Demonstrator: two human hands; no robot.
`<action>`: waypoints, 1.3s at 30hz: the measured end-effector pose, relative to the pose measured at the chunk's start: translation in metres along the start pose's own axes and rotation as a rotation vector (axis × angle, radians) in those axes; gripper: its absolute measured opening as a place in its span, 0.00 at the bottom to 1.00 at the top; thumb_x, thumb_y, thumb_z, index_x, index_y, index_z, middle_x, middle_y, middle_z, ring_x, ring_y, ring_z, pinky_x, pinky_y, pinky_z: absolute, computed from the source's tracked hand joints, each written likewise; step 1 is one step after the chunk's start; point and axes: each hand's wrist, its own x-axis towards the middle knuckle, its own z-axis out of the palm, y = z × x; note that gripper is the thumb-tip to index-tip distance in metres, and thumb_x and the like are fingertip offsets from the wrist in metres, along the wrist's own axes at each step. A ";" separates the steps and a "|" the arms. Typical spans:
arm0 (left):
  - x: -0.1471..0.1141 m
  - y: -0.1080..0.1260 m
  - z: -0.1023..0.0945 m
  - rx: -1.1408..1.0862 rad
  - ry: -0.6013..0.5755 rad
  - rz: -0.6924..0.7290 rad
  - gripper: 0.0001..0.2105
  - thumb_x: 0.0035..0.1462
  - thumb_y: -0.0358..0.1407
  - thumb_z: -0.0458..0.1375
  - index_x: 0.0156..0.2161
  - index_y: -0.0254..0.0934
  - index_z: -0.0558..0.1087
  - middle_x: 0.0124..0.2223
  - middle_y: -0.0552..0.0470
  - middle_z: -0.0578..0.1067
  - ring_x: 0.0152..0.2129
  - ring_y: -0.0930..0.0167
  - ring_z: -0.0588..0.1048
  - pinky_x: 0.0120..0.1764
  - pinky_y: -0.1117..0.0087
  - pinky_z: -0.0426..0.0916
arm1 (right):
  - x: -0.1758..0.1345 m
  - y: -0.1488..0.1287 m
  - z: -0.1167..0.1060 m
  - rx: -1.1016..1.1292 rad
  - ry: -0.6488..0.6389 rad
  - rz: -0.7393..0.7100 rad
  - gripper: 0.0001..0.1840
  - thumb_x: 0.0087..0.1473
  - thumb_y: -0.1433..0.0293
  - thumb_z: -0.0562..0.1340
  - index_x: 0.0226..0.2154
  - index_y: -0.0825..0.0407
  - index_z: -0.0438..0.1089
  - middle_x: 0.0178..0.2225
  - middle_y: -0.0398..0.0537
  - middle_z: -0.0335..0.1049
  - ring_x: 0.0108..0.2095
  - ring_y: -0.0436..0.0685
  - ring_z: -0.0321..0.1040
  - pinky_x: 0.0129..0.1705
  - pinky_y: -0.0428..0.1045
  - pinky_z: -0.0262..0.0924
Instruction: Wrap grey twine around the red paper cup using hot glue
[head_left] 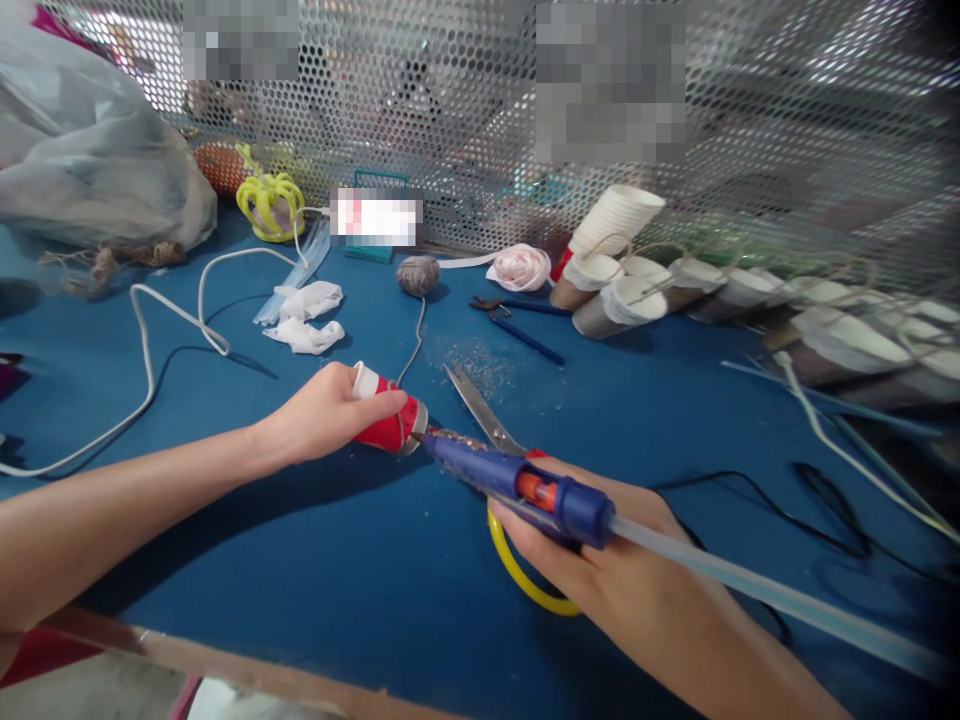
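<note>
My left hand (pixel 330 410) is closed around a small red paper cup (pixel 380 432), tilted on its side above the blue table, with grey yarn around it. My right hand (pixel 592 560) grips a blue hot glue gun (pixel 487 468); a long clear glue stick (pixel 750 580) runs out of its back. The gun's nozzle is at the cup's grey-wrapped end; I cannot tell whether it touches. Grey yarn leads from the cup to a ball of grey yarn (pixel 418 275). Under the right hand lie scissors (pixel 480 408) with a yellow handle, partly hidden by the hand and gun.
Blue-handled pliers (pixel 525 325) and crumbs lie past the scissors. Several wrapped cups (pixel 622 305) and a white cup stack (pixel 615 220) stand right, near a pink ribbon roll (pixel 519 268). A white cable (pixel 142 340) crosses the left. Perforated metal (pixel 465 120) closes the back.
</note>
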 end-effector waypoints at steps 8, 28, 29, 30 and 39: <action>0.000 -0.001 0.000 -0.015 0.001 0.009 0.18 0.49 0.44 0.54 0.16 0.35 0.59 0.16 0.59 0.57 0.13 0.80 0.52 0.17 0.76 0.45 | 0.000 -0.001 -0.001 -0.011 -0.008 -0.001 0.06 0.51 0.68 0.57 0.24 0.48 0.64 0.22 0.41 0.69 0.22 0.51 0.65 0.27 0.46 0.62; -0.023 -0.001 0.008 0.097 0.038 0.403 0.17 0.54 0.40 0.52 0.17 0.35 0.57 0.17 0.60 0.55 0.15 0.79 0.52 0.18 0.76 0.49 | 0.056 0.067 -0.026 0.602 0.250 0.579 0.06 0.46 0.68 0.63 0.24 0.54 0.68 0.25 0.43 0.69 0.25 0.47 0.64 0.25 0.43 0.58; -0.023 -0.002 0.008 0.127 0.040 0.429 0.18 0.54 0.39 0.52 0.17 0.35 0.56 0.17 0.60 0.54 0.15 0.79 0.52 0.18 0.76 0.49 | 0.061 0.073 -0.023 0.582 0.233 0.604 0.08 0.48 0.67 0.61 0.24 0.55 0.67 0.25 0.43 0.68 0.24 0.47 0.64 0.24 0.43 0.58; -0.023 -0.003 0.008 0.152 0.038 0.452 0.18 0.54 0.39 0.52 0.17 0.35 0.56 0.17 0.60 0.55 0.15 0.79 0.52 0.18 0.76 0.49 | 0.065 0.077 -0.020 0.553 0.218 0.628 0.10 0.51 0.67 0.59 0.23 0.56 0.67 0.24 0.44 0.68 0.23 0.47 0.64 0.24 0.43 0.58; -0.026 -0.005 0.008 0.260 0.007 0.569 0.13 0.56 0.37 0.51 0.22 0.33 0.67 0.18 0.57 0.64 0.16 0.78 0.58 0.20 0.76 0.54 | 0.078 0.094 -0.008 0.199 0.190 0.712 0.15 0.53 0.63 0.59 0.36 0.59 0.67 0.38 0.55 0.68 0.38 0.59 0.67 0.36 0.55 0.63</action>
